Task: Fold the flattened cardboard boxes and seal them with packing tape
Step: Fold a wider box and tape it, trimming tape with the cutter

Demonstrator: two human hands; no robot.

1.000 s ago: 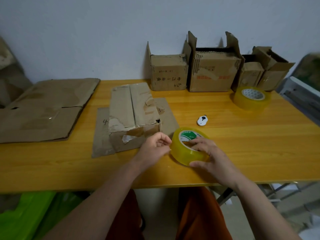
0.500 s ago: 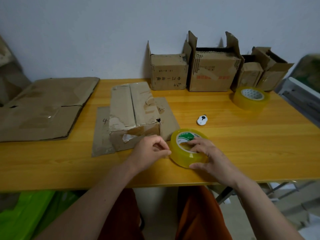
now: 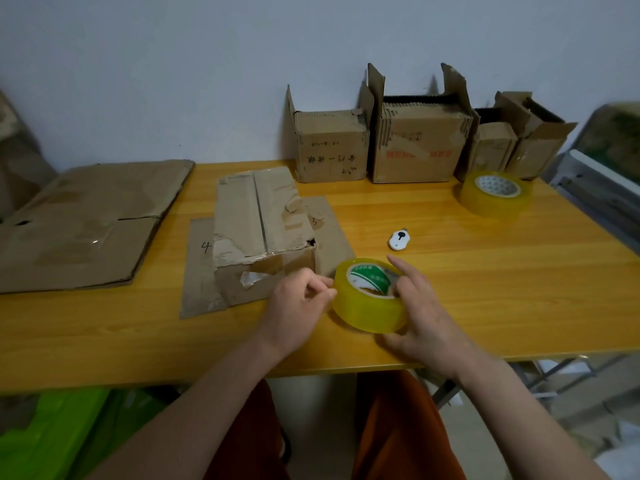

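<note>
The right hand (image 3: 420, 306) held the tape roll (image 3: 370, 295) flat on the table (image 3: 485, 289); the left hand (image 3: 299, 306), just left, seemingly pinched its loose end; the folded box (image 3: 263, 233) lay beyond-left.

Bare table (image 3: 502, 292) lies open right of the tape roll (image 3: 369, 303). The folded box (image 3: 263, 237) blocks its left; a white cutter (image 3: 399, 240) sits behind.

Glossy plastic tape roll (image 3: 369, 308), worn matt cardboard box (image 3: 263, 233), smooth wood-grain table (image 3: 485, 282).

Dim, soft light; warped, blurry edges
</note>
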